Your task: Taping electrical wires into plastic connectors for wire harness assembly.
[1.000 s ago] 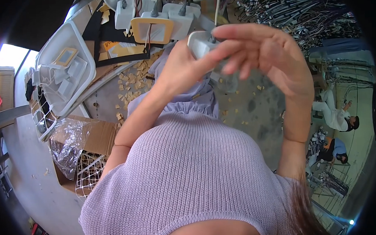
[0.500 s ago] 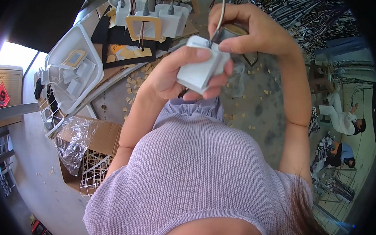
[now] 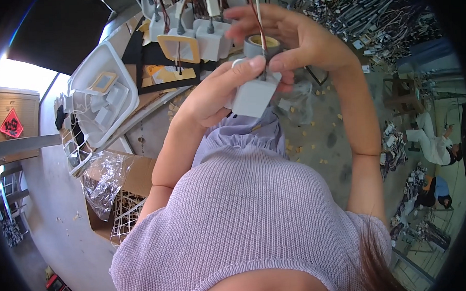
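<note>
Holding a small white block at chest height, above the lap, the left hand pinches it with clenched fingers; it looks light, stiff and smooth, best gripped by its flat sides. The right hand, at one o'clock of it, grips a grey tape roll and thin wires. Both forearms rise, elbows bent. At eleven o'clock, similar blocks crowd the counter.

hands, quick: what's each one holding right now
Left hand: closed on the white plastic block.
Right hand: closed on the grey tape roll at the block's wire.
</note>
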A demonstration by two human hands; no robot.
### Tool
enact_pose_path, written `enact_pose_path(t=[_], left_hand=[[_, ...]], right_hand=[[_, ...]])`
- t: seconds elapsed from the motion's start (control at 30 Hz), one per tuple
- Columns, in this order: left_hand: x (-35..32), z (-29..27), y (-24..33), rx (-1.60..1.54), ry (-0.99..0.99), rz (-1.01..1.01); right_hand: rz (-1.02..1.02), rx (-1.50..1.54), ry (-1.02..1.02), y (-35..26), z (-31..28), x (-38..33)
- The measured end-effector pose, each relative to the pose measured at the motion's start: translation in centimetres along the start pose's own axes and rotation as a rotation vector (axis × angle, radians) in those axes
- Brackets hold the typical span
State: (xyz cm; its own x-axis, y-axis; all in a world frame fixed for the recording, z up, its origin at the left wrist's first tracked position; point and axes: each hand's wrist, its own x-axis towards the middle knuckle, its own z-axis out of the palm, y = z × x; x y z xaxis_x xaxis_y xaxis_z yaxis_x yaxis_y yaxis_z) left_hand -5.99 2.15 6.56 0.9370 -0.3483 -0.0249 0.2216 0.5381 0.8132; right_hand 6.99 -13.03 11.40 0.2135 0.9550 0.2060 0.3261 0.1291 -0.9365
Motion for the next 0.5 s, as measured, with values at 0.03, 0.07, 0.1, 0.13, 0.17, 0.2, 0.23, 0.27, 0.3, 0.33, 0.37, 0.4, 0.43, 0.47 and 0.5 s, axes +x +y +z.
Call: enact_pose_path(t=[0.03,0.07,0.1,0.13,0.17,0.2,0.23,0.27,0.3,0.33,0.37,0.4,0.43,0.47,0.5], left_hand=[[-0.2,-0.1,0.3,0.012,0.007,0.003],[-0.4,-0.3,0.5,-0.088,-0.030,-0.015],[-0.6,-0.6,0.8,-0.187,-0.068,-0.033],[-0.7,-0.6,0.9,-0.178,0.012,-0.017],[-0.5,-1.3,0.5,-0.125,0.054,0.054],[-0.2,-1.8,0.4,-0.072,0.095,0.124],[-0.3,-2.0,0.1,0.072,0.262,0.136],[-0.1,-1.9,-0.2,0.046,0.265,0.157],[0.0,-1.8,-0.3,0.021,0.267,0.176],[-0.2,-1.5,-0.2,-0.071,0.266,0.141],[0.1,-1.9,-0.3,-0.133,0.187,0.088],[0.4,-2.2,-0.4,-0.193,0.110,0.033],[0.3,-2.0,-0.6,-0.175,0.024,0.016],[0.1,-1.3,-0.4,-0.237,-0.007,-0.024],[-0.1,-0.7,-0.3,-0.301,-0.034,-0.065]], right_hand=[[0.014,0.051,-0.015,-0.1,0.3,0.3],[-0.001,0.055,-0.024,-0.1,0.2,0.5],[0.055,-0.050,-0.035,-0.2,-0.2,0.5],[0.111,-0.155,-0.043,-0.3,-0.7,0.4],[0.111,-0.310,-0.003,-0.7,-0.7,0.1],[0.097,-0.305,-0.003,-0.9,-0.4,-0.1],[0.270,-0.245,0.070,-1.2,0.2,-0.4],[0.441,-0.188,0.149,-1.5,0.4,-0.8],[0.271,0.050,0.151,-0.7,0.8,-1.6],[0.255,0.053,0.157,-0.7,1.1,-1.8],[0.235,0.196,0.178,-0.8,1.6,-2.1],[0.211,0.339,0.197,-0.7,1.8,-2.2],[0.278,0.266,0.238,0.0,2.3,-1.9],[0.338,0.200,0.319,-0.7,3.2,-1.2],[0.401,0.136,0.399,-1.5,4.2,-0.4]])
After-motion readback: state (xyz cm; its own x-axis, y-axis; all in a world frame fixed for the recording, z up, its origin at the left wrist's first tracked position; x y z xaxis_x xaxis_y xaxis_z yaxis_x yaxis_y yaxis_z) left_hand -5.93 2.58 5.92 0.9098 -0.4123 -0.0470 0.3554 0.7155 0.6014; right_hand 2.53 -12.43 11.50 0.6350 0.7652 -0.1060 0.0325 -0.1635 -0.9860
